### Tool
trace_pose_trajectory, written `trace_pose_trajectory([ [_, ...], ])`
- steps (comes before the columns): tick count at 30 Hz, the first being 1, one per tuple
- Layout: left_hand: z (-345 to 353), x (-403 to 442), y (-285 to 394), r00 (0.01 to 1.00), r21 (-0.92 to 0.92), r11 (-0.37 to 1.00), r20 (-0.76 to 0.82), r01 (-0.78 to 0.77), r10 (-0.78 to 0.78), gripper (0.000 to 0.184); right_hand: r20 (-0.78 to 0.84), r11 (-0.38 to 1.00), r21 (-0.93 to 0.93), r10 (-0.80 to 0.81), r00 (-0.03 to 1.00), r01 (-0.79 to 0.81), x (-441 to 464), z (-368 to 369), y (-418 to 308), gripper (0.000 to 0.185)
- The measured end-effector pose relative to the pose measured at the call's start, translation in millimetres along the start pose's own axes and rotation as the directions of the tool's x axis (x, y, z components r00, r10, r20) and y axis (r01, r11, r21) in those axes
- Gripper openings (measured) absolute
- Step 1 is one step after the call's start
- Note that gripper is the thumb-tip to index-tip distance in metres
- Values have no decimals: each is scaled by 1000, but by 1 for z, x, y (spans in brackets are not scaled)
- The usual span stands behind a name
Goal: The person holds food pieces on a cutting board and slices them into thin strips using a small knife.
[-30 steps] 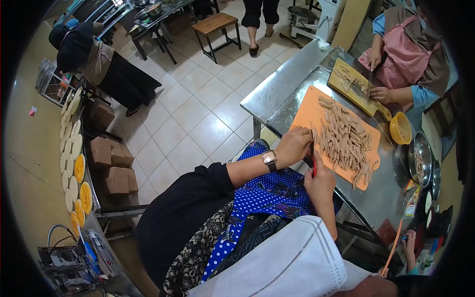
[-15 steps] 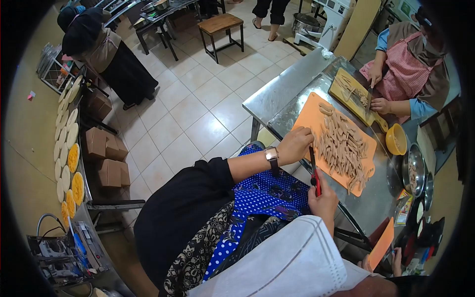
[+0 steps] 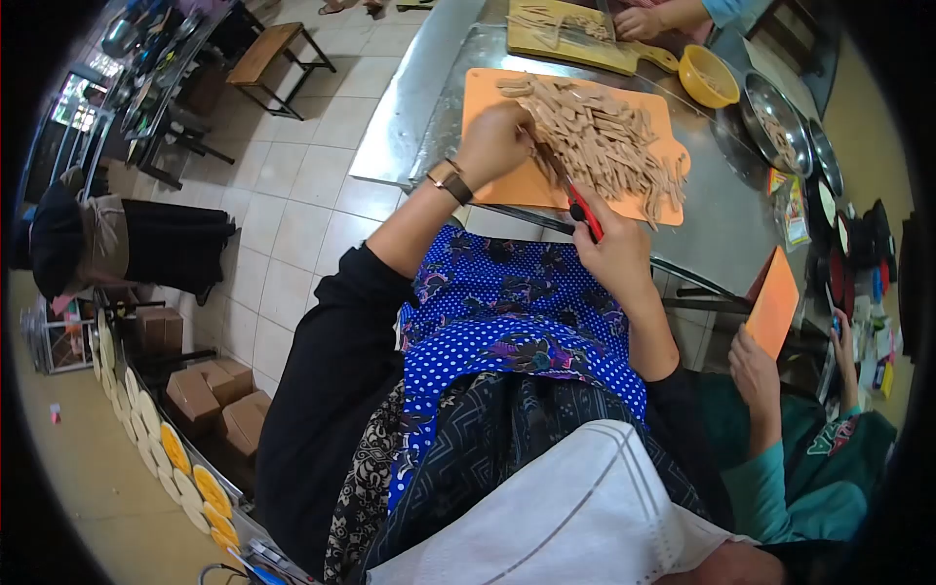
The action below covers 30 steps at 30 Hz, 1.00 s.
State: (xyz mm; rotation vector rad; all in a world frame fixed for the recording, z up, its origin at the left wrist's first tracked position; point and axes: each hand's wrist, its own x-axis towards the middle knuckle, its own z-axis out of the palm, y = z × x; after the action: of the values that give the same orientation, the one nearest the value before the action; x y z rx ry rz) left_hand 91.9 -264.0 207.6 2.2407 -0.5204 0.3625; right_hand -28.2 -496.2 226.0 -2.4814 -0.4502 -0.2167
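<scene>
My right hand is wrapped round the red-and-black handle of a knife, whose blade points up and left over the near edge of an orange cutting board. Wearing a watch, my left hand is closed near the blade's far end, at the board's left side. Its fingertips are bunched, and what they pinch, if anything, is hidden. A heap of pale brown cut strips covers much of the board, just right of both hands.
The board lies on a steel table. Beyond it, a co-worker's hand is at a yellow cutting board. A yellow bowl and steel bowls stand right. Another person's hand holds an orange board.
The view has turned, so the table and board appear further up and left. More of the green-sleeved person shows at right. The knife stays in my right hand and my left hand remains by the blade.
</scene>
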Motion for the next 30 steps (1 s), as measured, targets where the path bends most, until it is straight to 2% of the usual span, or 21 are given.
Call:
trace_pose_trajectory([
  [2, -10, 18, -6, 1000, 41, 999, -8, -3, 3, 10, -25, 1000, 18, -8, 1000, 9, -2, 2, -1, 57],
  [4, -15, 42, -25, 983, 199, 971, -92, -136, 156, 17, -43, 997, 57, -58, 997, 60, -1, 5, -5, 55],
  [5, -15, 52, -35, 984, 196, 971, -87, -135, 155, 17, -41, 997, 57, -52, 998, 55, 0, 8, -7, 55],
  [7, -10, 68, -60, 963, 417, 878, -17, -236, 267, 28, 21, 994, 70, -85, 996, 83, 4, 13, -13, 55],
  [8, -6, 71, -72, 975, 452, 866, 39, -214, 220, 36, 26, 993, 72, -99, 995, 97, 6, 13, -17, 55],
  [9, -8, 74, -72, 974, 450, 866, 42, -217, 223, 36, 24, 993, 70, -95, 995, 93, 8, 16, -17, 55],
  [11, -11, 79, -72, 985, 420, 894, 136, -155, 106, 30, 4, 986, 18, -166, 986, 166, 12, 25, -14, 56],
  [13, -15, 78, -69, 988, 407, 906, 138, -119, 67, 28, 27, 991, 7, -132, 991, 132, 16, 26, -11, 56],
  [14, -18, 75, -68, 990, 394, 916, 137, -80, 28, 26, -16, 992, 0, -129, 992, 129, 17, 25, -9, 57],
  [15, -21, 71, -65, 990, 396, 915, 139, -76, 23, 26, -59, 992, -8, -126, 990, 126, 19, 24, -7, 57],
  [19, -30, 55, -59, 993, 363, 927, 94, -100, 71, 21, -47, 991, -79, -109, 993, 105, 22, 22, -4, 57],
  [21, -34, 49, -63, 993, 343, 934, 85, -103, 78, 19, -84, 991, -38, -128, 988, 125, 20, 22, -7, 59],
  [23, -39, 43, -68, 986, 269, 951, 106, -154, 130, 19, -22, 978, 63, -200, 980, 201, 14, 21, -13, 61],
  [24, -42, 42, -69, 986, 269, 950, 107, -156, 131, 19, -23, 978, 64, -199, 980, 200, 12, 19, -16, 61],
  [26, -47, 39, -69, 982, 218, 964, 148, -149, 118, 22, 138, 991, 25, -135, 981, 133, 8, 15, -21, 62],
  [30, -58, 29, -61, 977, 158, 980, 195, -119, 87, 25, 59, 994, 3, -114, 992, 114, 10, 22, -9, 61],
])
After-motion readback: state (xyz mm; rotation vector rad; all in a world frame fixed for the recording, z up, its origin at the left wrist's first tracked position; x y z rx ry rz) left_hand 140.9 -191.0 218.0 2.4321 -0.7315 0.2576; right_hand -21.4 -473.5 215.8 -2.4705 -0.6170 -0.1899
